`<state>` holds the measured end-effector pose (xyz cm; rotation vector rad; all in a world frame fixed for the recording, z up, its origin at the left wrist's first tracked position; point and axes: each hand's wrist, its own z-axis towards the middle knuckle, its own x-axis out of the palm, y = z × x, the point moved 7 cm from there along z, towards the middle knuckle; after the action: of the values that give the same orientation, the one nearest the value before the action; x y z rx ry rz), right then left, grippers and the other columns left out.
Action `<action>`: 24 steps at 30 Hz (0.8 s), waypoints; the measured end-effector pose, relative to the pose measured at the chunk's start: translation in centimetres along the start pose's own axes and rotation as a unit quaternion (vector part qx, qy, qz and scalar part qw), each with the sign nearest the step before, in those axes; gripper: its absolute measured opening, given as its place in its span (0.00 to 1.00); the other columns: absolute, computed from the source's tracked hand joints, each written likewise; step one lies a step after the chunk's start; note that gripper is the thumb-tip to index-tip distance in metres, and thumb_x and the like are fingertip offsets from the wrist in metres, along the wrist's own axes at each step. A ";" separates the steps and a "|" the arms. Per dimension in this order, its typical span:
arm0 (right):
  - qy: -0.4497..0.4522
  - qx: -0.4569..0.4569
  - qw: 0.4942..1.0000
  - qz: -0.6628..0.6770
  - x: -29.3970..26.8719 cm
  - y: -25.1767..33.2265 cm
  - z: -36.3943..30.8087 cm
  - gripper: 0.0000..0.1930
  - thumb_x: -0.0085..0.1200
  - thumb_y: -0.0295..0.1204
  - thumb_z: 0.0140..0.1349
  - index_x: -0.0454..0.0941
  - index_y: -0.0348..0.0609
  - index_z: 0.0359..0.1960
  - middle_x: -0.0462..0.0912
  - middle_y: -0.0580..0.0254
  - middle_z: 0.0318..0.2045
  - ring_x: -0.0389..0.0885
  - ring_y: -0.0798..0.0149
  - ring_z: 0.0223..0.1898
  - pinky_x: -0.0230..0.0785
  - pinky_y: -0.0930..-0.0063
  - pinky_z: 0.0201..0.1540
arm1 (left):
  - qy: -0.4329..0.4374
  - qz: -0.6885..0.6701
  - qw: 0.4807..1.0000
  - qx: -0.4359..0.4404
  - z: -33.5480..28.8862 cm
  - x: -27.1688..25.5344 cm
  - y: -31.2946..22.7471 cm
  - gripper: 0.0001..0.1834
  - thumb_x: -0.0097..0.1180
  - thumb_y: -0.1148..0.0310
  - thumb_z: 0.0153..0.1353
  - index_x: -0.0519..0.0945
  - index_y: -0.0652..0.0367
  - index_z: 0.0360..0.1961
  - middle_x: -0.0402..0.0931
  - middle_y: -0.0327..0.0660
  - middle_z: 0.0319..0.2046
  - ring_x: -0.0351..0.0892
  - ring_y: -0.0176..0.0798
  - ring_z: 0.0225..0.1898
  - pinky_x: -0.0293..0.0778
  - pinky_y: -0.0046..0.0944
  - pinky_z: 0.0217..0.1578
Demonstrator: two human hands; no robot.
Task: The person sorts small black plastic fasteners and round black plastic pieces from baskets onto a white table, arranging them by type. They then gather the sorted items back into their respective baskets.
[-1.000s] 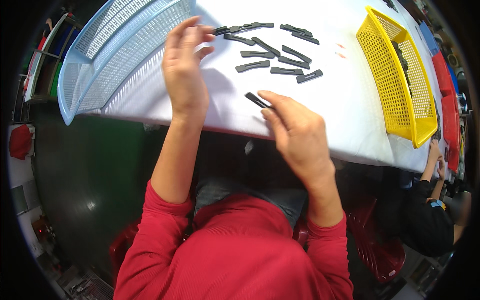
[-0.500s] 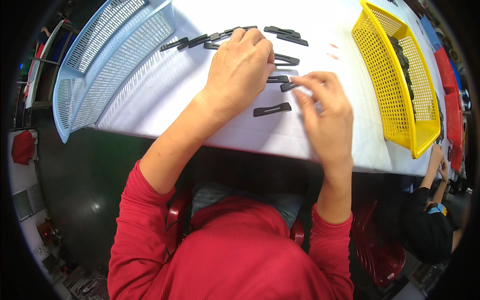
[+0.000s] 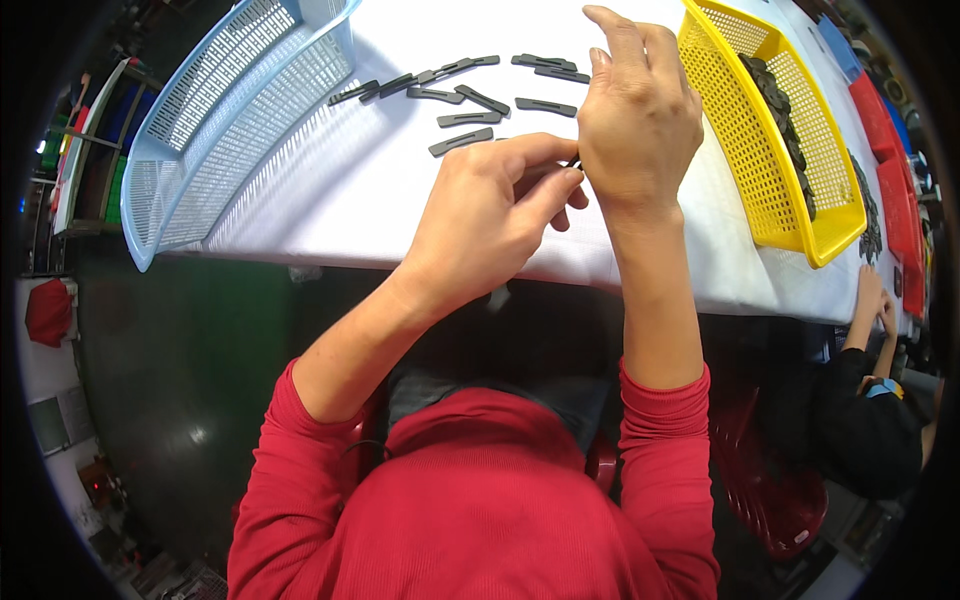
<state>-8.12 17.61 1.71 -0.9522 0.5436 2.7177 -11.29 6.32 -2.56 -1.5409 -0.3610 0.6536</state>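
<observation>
Two hands are meeting over the near part of the white surface (image 3: pixel 330 190): the left hand (image 3: pixel 490 215) and the right hand (image 3: pixel 640 120) are pinching together one small black strip (image 3: pixel 575 162), mostly hidden between their fingertips. Just behind them about ten more black strips (image 3: pixel 460 141) are lying loose on the surface. Farther left, a pale blue basket (image 3: pixel 215 130) is showing nothing inside. At right, a yellow basket (image 3: pixel 800 215) is holding dark parts (image 3: pixel 775 100)
</observation>
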 end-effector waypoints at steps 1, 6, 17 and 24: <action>-0.011 -0.015 1.000 -0.022 -0.3 0.3 0.1 0.16 0.52 0.21 0.50 0.77 0.44 0.43 0.76 0.56 0.38 0.77 0.51 0.42 0.66 0.55 0.45 | -0.003 -0.006 1.000 -0.004 -0.2 0.0 -0.1 0.13 0.53 0.74 0.65 0.78 0.71 0.48 0.81 0.40 0.29 0.76 0.27 0.28 0.71 0.26 0.28; -0.035 -0.030 0.985 -0.167 0.8 -2.6 0.8 0.14 0.53 0.26 0.59 0.78 0.52 0.48 0.78 0.64 0.39 0.80 0.57 0.39 0.72 0.63 0.40 | 0.001 -0.073 0.997 -0.017 -2.2 0.5 -0.1 0.13 0.52 0.74 0.65 0.78 0.70 0.48 0.81 0.40 0.29 0.75 0.25 0.26 0.69 0.25 0.27; 0.083 0.029 0.996 0.023 3.9 -4.4 0.4 0.09 0.58 0.32 0.58 0.82 0.52 0.40 0.80 0.65 0.35 0.81 0.59 0.34 0.70 0.62 0.39 | 0.002 0.109 0.994 0.025 0.1 -1.5 1.1 0.12 0.54 0.72 0.63 0.81 0.68 0.44 0.82 0.40 0.25 0.73 0.25 0.22 0.70 0.28 0.24; 0.313 0.045 0.948 0.031 8.6 -8.2 1.7 0.10 0.63 0.34 0.53 0.85 0.49 0.37 0.83 0.64 0.36 0.81 0.59 0.37 0.72 0.64 0.42 | -0.013 0.352 0.929 0.115 2.3 -3.0 2.0 0.10 0.61 0.68 0.55 0.84 0.58 0.39 0.79 0.41 0.36 0.76 0.45 0.41 0.73 0.40 0.45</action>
<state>-13.12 26.37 -4.79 -1.8058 0.8005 2.3717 -15.36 6.23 -3.94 -1.4194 0.2714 1.2263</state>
